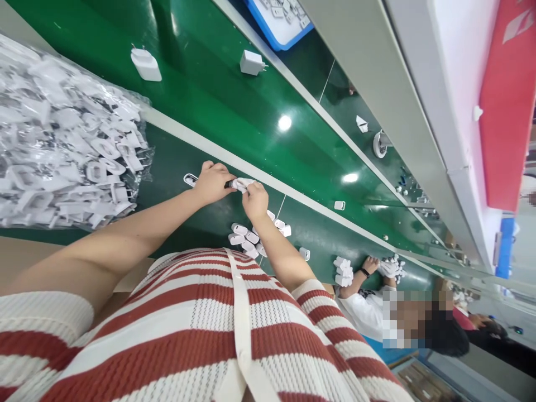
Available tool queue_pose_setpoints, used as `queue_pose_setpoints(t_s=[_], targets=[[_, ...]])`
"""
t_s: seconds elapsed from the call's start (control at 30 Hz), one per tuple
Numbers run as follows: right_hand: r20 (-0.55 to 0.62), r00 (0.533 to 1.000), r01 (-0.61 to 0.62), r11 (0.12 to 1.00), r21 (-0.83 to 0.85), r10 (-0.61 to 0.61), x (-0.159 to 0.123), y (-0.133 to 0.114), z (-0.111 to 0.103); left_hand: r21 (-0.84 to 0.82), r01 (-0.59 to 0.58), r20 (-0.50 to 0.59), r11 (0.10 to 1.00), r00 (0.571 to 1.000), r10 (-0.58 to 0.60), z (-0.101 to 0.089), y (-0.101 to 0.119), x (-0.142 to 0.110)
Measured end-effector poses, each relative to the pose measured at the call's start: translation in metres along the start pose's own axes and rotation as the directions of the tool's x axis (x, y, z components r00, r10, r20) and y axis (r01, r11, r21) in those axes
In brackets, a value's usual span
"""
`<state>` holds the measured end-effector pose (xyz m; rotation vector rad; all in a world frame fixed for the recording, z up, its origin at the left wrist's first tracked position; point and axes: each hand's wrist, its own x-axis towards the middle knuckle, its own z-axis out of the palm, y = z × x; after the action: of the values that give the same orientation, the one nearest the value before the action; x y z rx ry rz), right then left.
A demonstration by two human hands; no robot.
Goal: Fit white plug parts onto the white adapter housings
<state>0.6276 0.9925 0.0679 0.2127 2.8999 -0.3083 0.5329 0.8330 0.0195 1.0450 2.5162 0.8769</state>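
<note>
In front of my body, my left hand (213, 183) and my right hand (255, 201) meet over the green bench. A white plastic charger housing (242, 183) is gripped in my right fingers. My left fingers pinch a small dark piece (229, 184) against the housing's left end; its exact kind is too small to tell. Just left of my left hand lies an open white housing (190, 179). Below my right wrist, several white housings (250, 238) sit in a loose group, partly covered by my forearm.
A clear plastic bag of white housings (71, 139) fills the left side. White plug adapters (146, 64) lie on the glossy green belt (234, 111) beyond a pale rail. At the right, a co-worker's hand (371, 265) is beside more white parts. A blue-rimmed tray (274, 42) stands at the top.
</note>
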Motion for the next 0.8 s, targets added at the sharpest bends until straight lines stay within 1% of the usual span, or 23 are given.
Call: queue_pose_setpoints(t_s=[0.13, 0.23, 0.3, 0.37, 0.43, 0.5, 0.53, 0.6, 0.63, 0.67, 0.7, 0.73, 0.77, 0.8], targets=[[0.067, 0.996, 0.060, 0.994, -0.087, -0.054, 0.006, -0.006, -0.003, -0.001, 0.002, -0.007, 1.000, 1.000, -0.002, 0.001, -0.001, -0.001], [0.101, 0.988, 0.132, 0.985, -0.115, -0.120, 0.009, -0.010, -0.005, -0.010, 0.004, -0.018, 1.000, 1.000, -0.004, 0.003, -0.002, -0.002], [0.118, 0.983, 0.155, 0.980, -0.125, -0.141, 0.011, -0.013, -0.005, -0.019, 0.000, -0.016, 1.000, 1.000, -0.001, 0.004, -0.003, -0.003], [0.123, 0.986, 0.131, 0.983, -0.131, -0.115, 0.014, -0.014, -0.004, -0.020, -0.016, -0.014, 1.000, 1.000, 0.016, 0.005, -0.001, -0.003], [0.117, 0.991, 0.082, 0.989, -0.123, -0.067, 0.016, -0.012, -0.003, 0.001, -0.047, -0.012, 0.999, 0.999, 0.047, 0.004, 0.003, -0.003], [0.107, 0.994, 0.033, 0.996, -0.080, -0.025, 0.013, -0.006, -0.003, 0.032, -0.080, -0.008, 0.996, 0.997, 0.080, 0.002, 0.007, 0.000], [0.082, 0.997, 0.005, 0.999, -0.044, -0.001, 0.010, -0.003, -0.002, 0.044, -0.094, 0.000, 0.995, 0.996, 0.094, -0.001, 0.008, 0.003], [-0.041, 0.997, -0.066, 0.997, 0.043, 0.068, -0.002, -0.001, -0.001, 0.062, -0.099, 0.011, 0.993, 0.995, 0.099, -0.011, 0.004, 0.012], [-0.117, 0.988, -0.087, 0.992, 0.089, 0.097, -0.009, -0.003, 0.001, 0.081, -0.079, 0.001, 0.994, 0.997, 0.079, -0.019, -0.001, 0.018], [-0.175, 0.979, -0.082, 0.989, 0.127, 0.103, -0.016, -0.009, 0.002, 0.108, -0.045, -0.019, 0.993, 0.999, 0.047, -0.028, -0.009, 0.026], [-0.192, 0.979, -0.035, 0.987, 0.154, 0.065, -0.023, -0.019, 0.004, 0.142, 0.004, -0.050, 0.990, 0.999, 0.003, -0.038, -0.019, 0.034], [-0.156, 0.987, 0.058, 0.983, 0.174, -0.031, -0.029, -0.032, 0.006, 0.182, 0.070, -0.088, 0.981, 0.995, -0.054, -0.049, -0.031, 0.043], [-0.073, 0.982, 0.186, 0.963, 0.194, -0.175, -0.032, -0.049, 0.008, 0.196, 0.120, -0.107, 0.973, 0.989, -0.101, -0.061, -0.044, 0.053], [0.036, 0.939, 0.325, 0.919, 0.224, -0.341, -0.034, -0.068, 0.009, 0.207, 0.167, -0.122, 0.964, 0.982, -0.144, -0.073, -0.058, 0.063]])
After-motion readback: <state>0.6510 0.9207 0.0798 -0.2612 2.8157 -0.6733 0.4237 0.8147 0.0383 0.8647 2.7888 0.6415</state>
